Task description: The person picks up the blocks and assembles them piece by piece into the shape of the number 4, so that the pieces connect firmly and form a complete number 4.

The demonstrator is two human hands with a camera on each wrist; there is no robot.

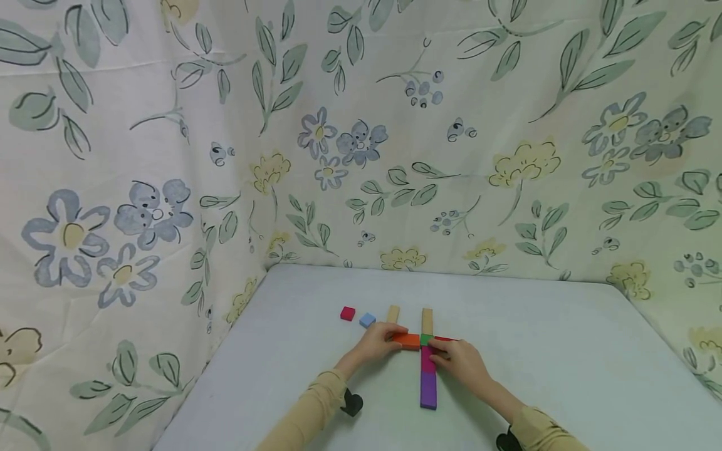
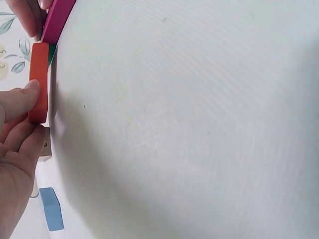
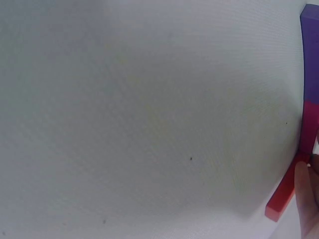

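Observation:
On the white table, my left hand (image 1: 379, 341) pinches an orange block (image 1: 407, 341), thumb on one face and fingers at its end in the left wrist view. The block's other end is right at a small green block (image 1: 427, 339). Below the green one, a magenta block (image 1: 428, 360) and a purple block (image 1: 429, 391) line up end to end. My right hand (image 1: 464, 364) has its fingertips at the green and magenta blocks. One of its fingers lies along a red block (image 3: 285, 191), which is partly hidden by the hand in the head view.
A wooden block (image 1: 427, 321) extends beyond the green one, and another wooden block (image 1: 393, 314) stands behind my left hand. Farther left are a small red block (image 1: 348, 313) and a light blue block (image 1: 368, 320). Floral cloth (image 1: 417, 207) hangs behind the table.

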